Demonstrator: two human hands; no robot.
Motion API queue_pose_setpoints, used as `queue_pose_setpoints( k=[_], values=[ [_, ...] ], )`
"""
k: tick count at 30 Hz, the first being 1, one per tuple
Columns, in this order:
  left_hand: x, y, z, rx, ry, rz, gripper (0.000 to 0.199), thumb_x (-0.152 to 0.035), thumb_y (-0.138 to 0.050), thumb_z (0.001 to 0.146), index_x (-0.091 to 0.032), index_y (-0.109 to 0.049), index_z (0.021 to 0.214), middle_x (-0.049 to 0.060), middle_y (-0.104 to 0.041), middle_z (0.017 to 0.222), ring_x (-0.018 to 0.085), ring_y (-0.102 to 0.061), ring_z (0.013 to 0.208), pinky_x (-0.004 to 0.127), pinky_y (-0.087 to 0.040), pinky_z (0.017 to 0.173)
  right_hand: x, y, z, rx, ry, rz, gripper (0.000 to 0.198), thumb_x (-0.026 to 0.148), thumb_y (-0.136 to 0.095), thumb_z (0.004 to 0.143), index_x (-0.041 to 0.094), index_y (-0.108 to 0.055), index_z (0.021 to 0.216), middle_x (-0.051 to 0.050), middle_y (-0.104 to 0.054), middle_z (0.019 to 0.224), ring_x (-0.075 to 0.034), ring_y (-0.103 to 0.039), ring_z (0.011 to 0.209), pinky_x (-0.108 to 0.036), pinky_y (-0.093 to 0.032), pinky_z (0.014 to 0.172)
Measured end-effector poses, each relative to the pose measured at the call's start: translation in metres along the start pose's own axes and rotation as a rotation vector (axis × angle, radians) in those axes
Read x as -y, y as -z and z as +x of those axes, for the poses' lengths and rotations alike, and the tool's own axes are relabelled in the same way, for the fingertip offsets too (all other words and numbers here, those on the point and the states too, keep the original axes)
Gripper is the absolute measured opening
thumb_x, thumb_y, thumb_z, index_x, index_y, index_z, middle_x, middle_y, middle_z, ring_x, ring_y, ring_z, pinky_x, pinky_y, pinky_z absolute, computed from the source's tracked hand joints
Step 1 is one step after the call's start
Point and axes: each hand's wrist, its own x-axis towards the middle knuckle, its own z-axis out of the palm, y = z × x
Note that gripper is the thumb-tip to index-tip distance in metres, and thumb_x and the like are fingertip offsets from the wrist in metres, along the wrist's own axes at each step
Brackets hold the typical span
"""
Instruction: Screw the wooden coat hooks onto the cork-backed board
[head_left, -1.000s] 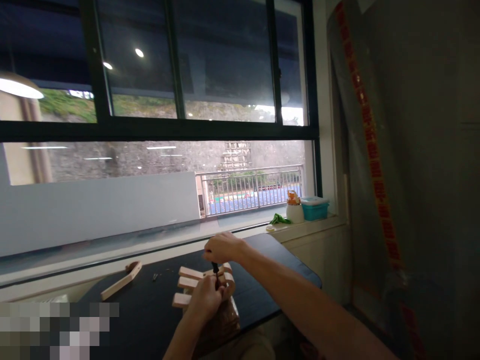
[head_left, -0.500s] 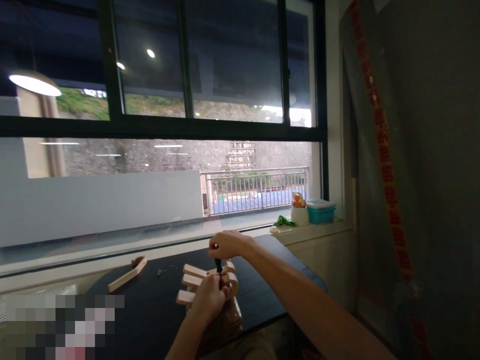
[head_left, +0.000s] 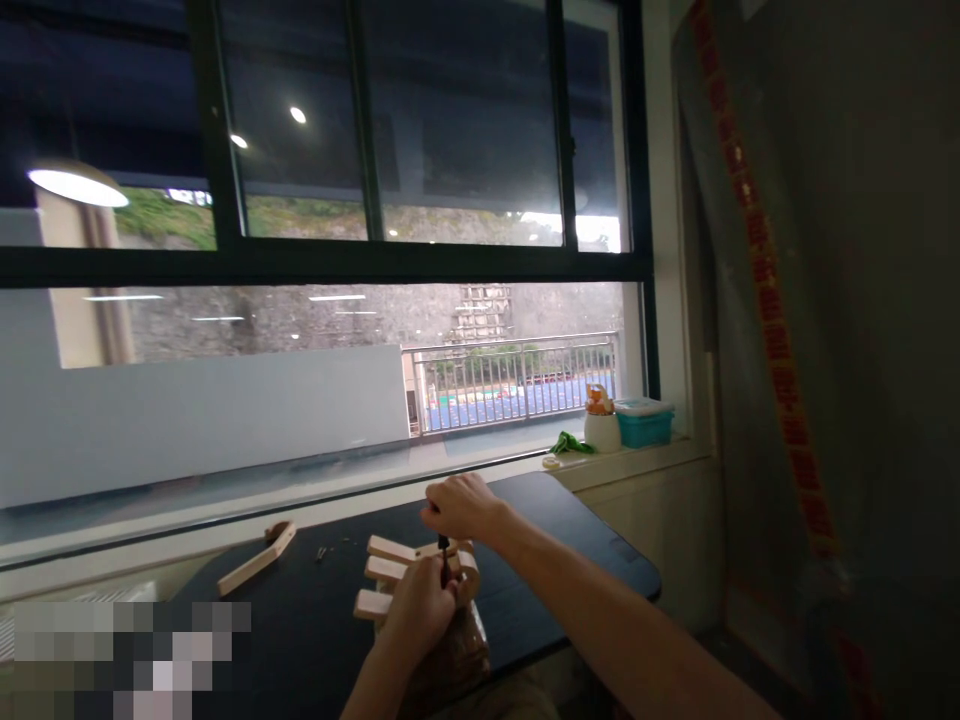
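My right hand [head_left: 463, 506] is closed round the top of a black-handled screwdriver [head_left: 443, 545], which stands nearly upright with its tip down. Low beside the shaft, my left hand [head_left: 421, 602] is closed over a pale wooden piece [head_left: 390, 549] with several finger-like bars and rounded ends at the right. Whether the left fingertips also pinch the shaft or a screw, I cannot tell; the screwdriver's tip is hidden behind them. Beneath the wooden piece lies a brown, shiny block-shaped thing [head_left: 469, 645], partly covered by my left forearm.
The dark table [head_left: 525, 590] has a bent wooden part [head_left: 259, 562] at its left and small screws [head_left: 321, 553] nearer the middle. Along the windowsill stand a teal box [head_left: 645, 424], a white pot [head_left: 602, 433], a green cloth-like thing [head_left: 570, 443] and a tape roll [head_left: 551, 463].
My right hand has turned and sunk lower over the screwdriver, so less of the handle shows. My left hand stays at the wooden piece. The whole view has shifted slightly.
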Motion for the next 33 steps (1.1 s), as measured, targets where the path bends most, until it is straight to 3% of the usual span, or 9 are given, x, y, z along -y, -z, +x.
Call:
queue_pose_setpoints(
  k=[6, 11, 15, 19, 22, 27, 33],
  values=[
    [-0.001, 0.002, -0.002, 0.008, 0.027, 0.002, 0.015, -0.020, -0.052, 0.075, -0.014, -0.063, 0.084, 0.010, -0.068, 0.089, 0.022, -0.062, 0.089, 0.026, -0.039, 0.069, 0.004, 0.001, -0.003, -0.021, 0.061, -0.005, 0.031, 0.035, -0.040, 0.085, 0.020, -0.066, 0.090, -0.009, -0.070, 0.089, -0.024, -0.064, 0.087, -0.033, -0.045, 0.072],
    [-0.001, 0.001, -0.002, 0.016, 0.013, -0.008, 0.016, -0.019, -0.052, 0.076, -0.015, -0.064, 0.085, 0.010, -0.068, 0.088, 0.022, -0.062, 0.089, 0.026, -0.040, 0.070, 0.014, -0.010, -0.006, 0.004, -0.077, 0.013, 0.034, 0.030, -0.035, 0.088, 0.016, -0.065, 0.096, -0.013, -0.069, 0.092, -0.025, -0.064, 0.089, -0.034, -0.047, 0.070],
    [-0.001, 0.000, -0.002, 0.005, -0.011, -0.008, 0.017, -0.018, -0.051, 0.076, -0.015, -0.063, 0.087, 0.010, -0.068, 0.091, 0.022, -0.062, 0.091, 0.026, -0.040, 0.073, 0.009, -0.004, -0.004, 0.072, -0.167, 0.024, 0.032, 0.023, -0.038, 0.084, 0.011, -0.066, 0.094, -0.018, -0.068, 0.094, -0.026, -0.064, 0.090, -0.034, -0.048, 0.067],
    [0.000, -0.001, -0.002, -0.007, -0.026, -0.004, 0.017, -0.017, -0.051, 0.075, -0.015, -0.063, 0.087, 0.009, -0.068, 0.094, 0.022, -0.061, 0.092, 0.026, -0.041, 0.076, -0.003, 0.012, -0.003, 0.148, -0.055, 0.066, 0.029, 0.038, -0.050, 0.077, 0.021, -0.068, 0.092, -0.008, -0.070, 0.095, -0.023, -0.064, 0.089, -0.030, -0.048, 0.068],
    [0.001, -0.001, -0.002, -0.010, -0.016, 0.001, 0.017, -0.019, -0.051, 0.075, -0.015, -0.063, 0.087, 0.010, -0.067, 0.094, 0.023, -0.061, 0.093, 0.027, -0.041, 0.075, -0.006, 0.020, -0.004, 0.165, 0.045, 0.093, 0.027, 0.037, -0.050, 0.076, 0.028, -0.067, 0.094, -0.001, -0.070, 0.096, -0.019, -0.064, 0.087, -0.026, -0.046, 0.068],
    [0.001, -0.001, -0.002, -0.003, 0.005, -0.003, 0.018, -0.020, -0.051, 0.075, -0.015, -0.062, 0.088, 0.011, -0.067, 0.093, 0.023, -0.061, 0.094, 0.027, -0.040, 0.075, -0.002, 0.013, -0.005, 0.112, 0.067, 0.084, 0.031, 0.035, -0.040, 0.082, 0.025, -0.066, 0.096, -0.005, -0.069, 0.100, -0.020, -0.062, 0.094, -0.029, -0.045, 0.073],
    [0.001, -0.002, -0.001, -0.008, -0.003, -0.007, 0.018, -0.020, -0.050, 0.075, -0.014, -0.063, 0.086, 0.012, -0.067, 0.090, 0.024, -0.061, 0.090, 0.028, -0.040, 0.072, 0.004, 0.000, -0.005, 0.088, -0.003, 0.069, 0.035, 0.037, -0.038, 0.085, 0.020, -0.066, 0.094, -0.010, -0.069, 0.096, -0.023, -0.063, 0.092, -0.032, -0.045, 0.073]
  ],
)
